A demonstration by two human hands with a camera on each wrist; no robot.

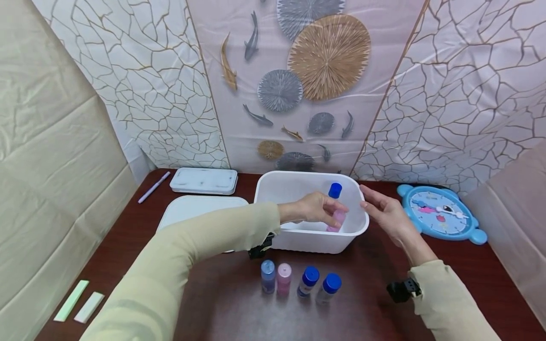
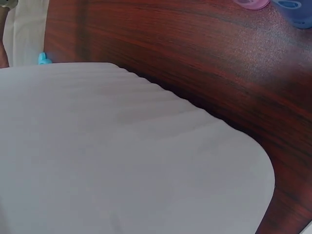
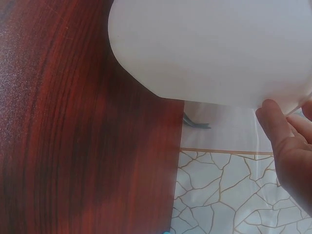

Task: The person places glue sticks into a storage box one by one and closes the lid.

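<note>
A white plastic bin [image 1: 308,241] stands near the back of the table. Inside it, my left hand [image 1: 317,207] pinches a small pink bottle [image 1: 337,220] near the bin's right end. Just behind that bottle, a blue-capped bottle [image 1: 335,190] stands in the bin. My right hand [image 1: 387,215] touches the bin's right side at the rim with extended fingers; the right wrist view shows fingertips [image 3: 269,108] against the outer wall. In front of the bin is a row of small bottles: a light blue one [image 1: 268,276], a pink one [image 1: 284,278] and two with dark blue caps [image 1: 310,280].
Left of the bin lies a white lid [image 1: 200,204], partly under my left forearm. Behind it are a white case [image 1: 204,181] and a pale purple pen [image 1: 154,187]. A blue toy clock [image 1: 441,211] lies at right. Green [image 1: 71,300] and white [image 1: 89,307] bars lie front left.
</note>
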